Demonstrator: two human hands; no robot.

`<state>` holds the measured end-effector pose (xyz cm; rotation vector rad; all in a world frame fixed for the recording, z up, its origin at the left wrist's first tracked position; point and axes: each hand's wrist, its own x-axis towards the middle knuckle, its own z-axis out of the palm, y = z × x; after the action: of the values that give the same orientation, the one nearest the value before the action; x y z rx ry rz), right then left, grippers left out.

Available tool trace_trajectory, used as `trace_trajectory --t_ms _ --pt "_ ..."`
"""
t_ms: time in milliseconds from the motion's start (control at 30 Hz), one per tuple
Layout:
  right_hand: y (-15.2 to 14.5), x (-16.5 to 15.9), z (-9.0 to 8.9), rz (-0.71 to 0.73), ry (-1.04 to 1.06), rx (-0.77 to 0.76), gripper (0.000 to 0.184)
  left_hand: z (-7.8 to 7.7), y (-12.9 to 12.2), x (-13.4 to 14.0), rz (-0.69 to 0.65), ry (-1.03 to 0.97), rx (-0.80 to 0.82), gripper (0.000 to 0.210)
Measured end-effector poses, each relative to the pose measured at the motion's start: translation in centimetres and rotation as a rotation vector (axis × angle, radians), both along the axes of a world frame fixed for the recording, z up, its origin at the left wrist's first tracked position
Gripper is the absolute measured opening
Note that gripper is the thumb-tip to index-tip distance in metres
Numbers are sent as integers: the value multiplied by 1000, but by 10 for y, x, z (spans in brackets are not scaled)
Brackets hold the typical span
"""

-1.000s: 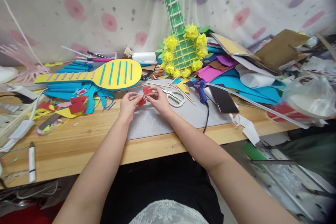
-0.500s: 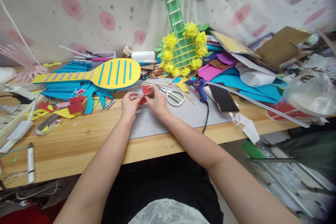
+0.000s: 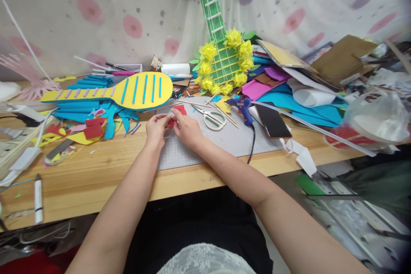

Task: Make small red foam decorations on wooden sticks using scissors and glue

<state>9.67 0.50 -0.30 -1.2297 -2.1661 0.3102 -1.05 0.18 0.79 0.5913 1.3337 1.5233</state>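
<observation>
Between my fingertips is a small piece of red paper (image 3: 171,123), mostly covered by the fingers. My left hand (image 3: 155,131) pinches it from the left, and my right hand (image 3: 188,130) closes on it from the right. Just beyond the fingers another red paper piece (image 3: 181,109) shows on the grey cutting mat (image 3: 183,159); whether it joins the held one I cannot tell. White-handled scissors (image 3: 215,126) lie to the right of my right hand. A blue glue gun (image 3: 245,113) rests farther right, with a long glue stick in it.
A yellow paper guitar shape (image 3: 146,90) with blue strips lies at the back left. Behind stands a green guitar (image 3: 221,62) with yellow flowers. A phone (image 3: 273,121) and coloured sheets (image 3: 297,105) are at right; red and yellow scraps (image 3: 93,132) lie left.
Both hands have shifted slightly left and nearer, with the held red paper. More of the red piece behind the fingers is now uncovered on the mat.
</observation>
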Motion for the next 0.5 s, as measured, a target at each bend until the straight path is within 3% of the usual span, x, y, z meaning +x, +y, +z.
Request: trace_trajectory --t_ms 233,500 --pt "0 3 -1 23 87 0 47 0 0 -2 -6 1 3 37" --pt "10 11 -9 43 575 -225 44 -3 3 -1 42 16 37 36"
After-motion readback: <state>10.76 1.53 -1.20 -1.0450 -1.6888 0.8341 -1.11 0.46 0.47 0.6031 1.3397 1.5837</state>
